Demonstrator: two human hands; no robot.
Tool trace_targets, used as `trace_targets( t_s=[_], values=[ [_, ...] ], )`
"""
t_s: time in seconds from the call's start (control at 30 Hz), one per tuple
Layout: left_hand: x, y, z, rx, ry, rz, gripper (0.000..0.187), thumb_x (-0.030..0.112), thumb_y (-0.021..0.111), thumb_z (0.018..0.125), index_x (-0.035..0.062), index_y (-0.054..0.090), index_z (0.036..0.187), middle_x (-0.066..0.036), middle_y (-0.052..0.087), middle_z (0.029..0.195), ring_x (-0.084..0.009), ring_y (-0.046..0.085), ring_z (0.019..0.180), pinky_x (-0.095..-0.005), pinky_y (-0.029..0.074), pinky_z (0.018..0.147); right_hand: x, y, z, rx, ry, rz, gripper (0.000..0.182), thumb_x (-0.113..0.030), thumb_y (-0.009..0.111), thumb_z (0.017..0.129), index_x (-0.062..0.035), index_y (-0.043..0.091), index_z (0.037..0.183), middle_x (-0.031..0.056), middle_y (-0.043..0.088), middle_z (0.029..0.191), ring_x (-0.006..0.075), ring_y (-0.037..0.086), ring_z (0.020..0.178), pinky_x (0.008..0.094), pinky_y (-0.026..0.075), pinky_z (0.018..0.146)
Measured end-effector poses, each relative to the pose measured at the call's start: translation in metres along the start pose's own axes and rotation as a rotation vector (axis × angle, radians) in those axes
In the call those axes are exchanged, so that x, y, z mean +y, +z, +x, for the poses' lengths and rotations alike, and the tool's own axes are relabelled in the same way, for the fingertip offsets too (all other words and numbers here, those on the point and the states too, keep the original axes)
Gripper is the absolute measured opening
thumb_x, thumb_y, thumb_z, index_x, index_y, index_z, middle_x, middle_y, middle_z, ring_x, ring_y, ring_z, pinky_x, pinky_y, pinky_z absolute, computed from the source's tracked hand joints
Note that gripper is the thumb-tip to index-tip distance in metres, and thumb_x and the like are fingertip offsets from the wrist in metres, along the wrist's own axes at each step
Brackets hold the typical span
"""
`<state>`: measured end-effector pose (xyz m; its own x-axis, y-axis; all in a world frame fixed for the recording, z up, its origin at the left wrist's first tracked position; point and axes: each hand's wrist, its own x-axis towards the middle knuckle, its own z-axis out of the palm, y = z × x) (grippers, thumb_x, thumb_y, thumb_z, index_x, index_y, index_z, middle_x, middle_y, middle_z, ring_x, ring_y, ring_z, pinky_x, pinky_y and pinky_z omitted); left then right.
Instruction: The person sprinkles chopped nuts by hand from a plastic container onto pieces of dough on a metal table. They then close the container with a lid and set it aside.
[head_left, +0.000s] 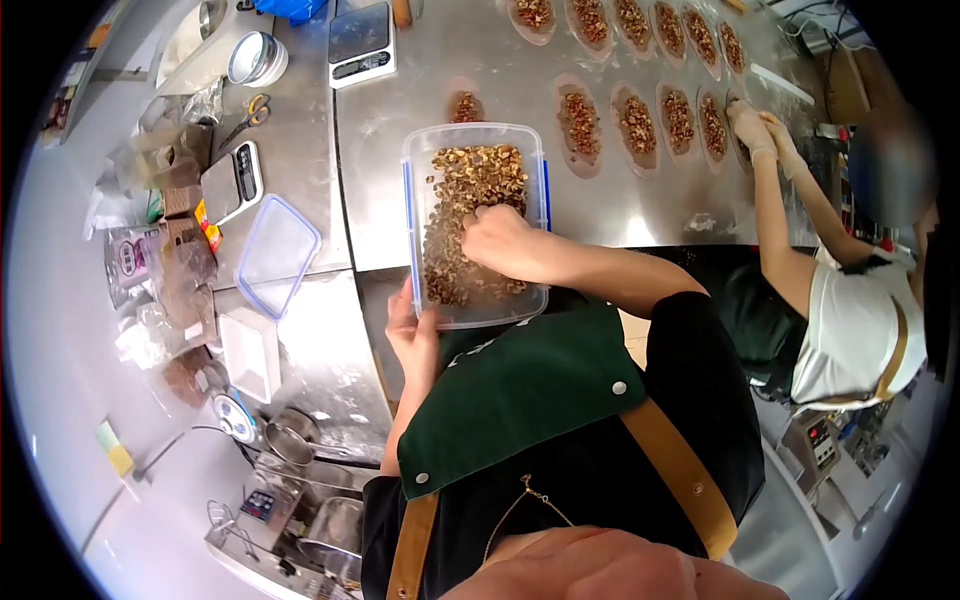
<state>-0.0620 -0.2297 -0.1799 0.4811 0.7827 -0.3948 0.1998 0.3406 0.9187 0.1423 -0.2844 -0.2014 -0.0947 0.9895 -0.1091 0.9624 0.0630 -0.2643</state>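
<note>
A clear plastic tub (pixel 535 300) with blue side clips holds chopped nuts and darker bits (pixel 480 170). My left hand (pixel 412 325) grips the tub's near left corner from outside. Inside the tub, my right hand (pixel 500 240) rests on the mix with its fingers curled together; what they hold, if anything, is hidden. Just beyond the tub lies an oval dough piece (pixel 465 105) topped with nuts. More nut-topped ovals (pixel 580 125) lie in two rows on the steel table (pixel 640 205) to the right.
At the right, a co-worker's hands (pixel 765 135) touch the end of the nearer row. Leftward are a scale (pixel 360 45), a second scale (pixel 232 182), scissors (pixel 255 112), a clear lid (pixel 278 255), a white container (pixel 250 352), stacked bowls (pixel 257 60) and several bags (pixel 140 255).
</note>
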Motion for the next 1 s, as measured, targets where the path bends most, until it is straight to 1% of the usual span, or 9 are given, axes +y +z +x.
trace_targets(
  t_s=[0.23,0.27,0.37,0.4,0.43,0.5,0.63,0.8,1.0],
  values=[
    [0.019,-0.033,0.028,-0.111,0.026,0.003,0.045,-0.008,0.052,0.078,-0.0006,0.059,0.122,-0.001,0.054,0.1,-0.0093,0.056,0.081,-0.0225,0.048,0.066,-0.002,-0.022,0.005,0.068,0.195,0.122,0.01,-0.007,0.06,0.068,-0.0024,0.067,0.073,0.0138,0.063,0.075,0.03,0.064,0.072,0.0397,0.052,0.063],
    [0.02,-0.035,0.031,-0.126,0.015,0.003,0.045,-0.008,0.051,0.078,-0.0006,0.059,0.122,-0.001,0.054,0.099,-0.0094,0.056,0.082,-0.0226,0.048,0.068,0.004,-0.013,0.005,0.166,0.227,0.212,0.008,-0.005,0.064,0.066,0.0012,0.067,0.071,0.0184,0.064,0.072,0.0347,0.065,0.067,0.0429,0.052,0.059],
    [0.021,-0.037,0.038,-0.15,0.013,0.003,0.046,-0.008,0.051,0.078,-0.0007,0.059,0.123,0.0,0.054,0.098,-0.0093,0.057,0.08,-0.0228,0.048,0.065,0.015,-0.021,-0.005,0.487,0.232,0.629,0.011,-0.007,0.067,0.071,0.0007,0.069,0.078,0.0192,0.065,0.076,0.0342,0.064,0.067,0.0406,0.052,0.059],
    [0.02,-0.038,0.039,-0.153,0.02,0.004,0.046,-0.008,0.051,0.078,-0.0007,0.058,0.123,0.0,0.054,0.097,-0.0092,0.057,0.079,-0.0228,0.048,0.064,0.021,-0.031,-0.01,0.399,0.29,0.767,0.015,-0.011,0.069,0.078,-0.0001,0.069,0.088,0.0174,0.066,0.077,0.0273,0.066,0.065,0.0353,0.052,0.057],
    [0.02,-0.039,0.04,-0.149,0.004,0.008,0.046,-0.008,0.051,0.078,-0.0007,0.058,0.123,0.0,0.054,0.097,-0.0091,0.057,0.077,-0.0225,0.048,0.062,0.021,-0.035,-0.017,0.388,0.483,1.229,0.016,-0.01,0.068,0.082,0.0009,0.069,0.094,0.0131,0.068,0.077,0.0184,0.067,0.067,0.0285,0.053,0.059],
    [0.02,-0.041,0.041,-0.132,-0.028,0.012,0.046,-0.007,0.051,0.078,-0.0007,0.058,0.123,0.0,0.054,0.097,-0.009,0.058,0.072,-0.0221,0.048,0.057,0.041,-0.052,-0.032,0.476,0.65,1.363,0.018,-0.006,0.066,0.085,0.0012,0.068,0.102,0.0088,0.07,0.086,0.0126,0.066,0.071,0.0231,0.055,0.062],
    [0.009,-0.047,0.043,-0.09,-0.041,0.016,0.046,-0.004,0.053,0.079,-0.0002,0.056,0.124,-0.003,0.046,0.101,-0.012,0.055,0.071,-0.023,0.047,0.055,0.116,-0.05,-0.062,0.566,0.89,1.232,0.019,-0.008,0.066,0.085,0.0032,0.068,0.101,0.0097,0.069,0.082,0.0132,0.067,0.07,0.0229,0.055,0.062],
    [0.013,-0.043,0.037,0.005,-0.111,-0.035,0.045,0.0,0.056,0.08,-0.0001,0.056,0.125,-0.002,0.046,0.097,-0.0104,0.052,0.075,-0.0231,0.046,0.058,0.213,0.025,-0.07,0.54,1.201,0.939,0.02,-0.008,0.066,0.086,0.0047,0.067,0.101,0.0119,0.069,0.08,0.0143,0.067,0.065,0.025,0.055,0.059],
    [0.014,-0.032,0.028,0.063,-0.072,-0.031,0.044,0.005,0.058,0.082,-0.0012,0.055,0.125,-0.001,0.046,0.097,-0.0099,0.051,0.076,-0.0223,0.045,0.057,0.237,0.038,-0.049,0.463,1.233,0.844,0.025,-0.009,0.067,0.085,0.0059,0.064,0.105,0.0143,0.069,0.083,0.0164,0.067,0.066,0.0284,0.055,0.059]
  ],
)
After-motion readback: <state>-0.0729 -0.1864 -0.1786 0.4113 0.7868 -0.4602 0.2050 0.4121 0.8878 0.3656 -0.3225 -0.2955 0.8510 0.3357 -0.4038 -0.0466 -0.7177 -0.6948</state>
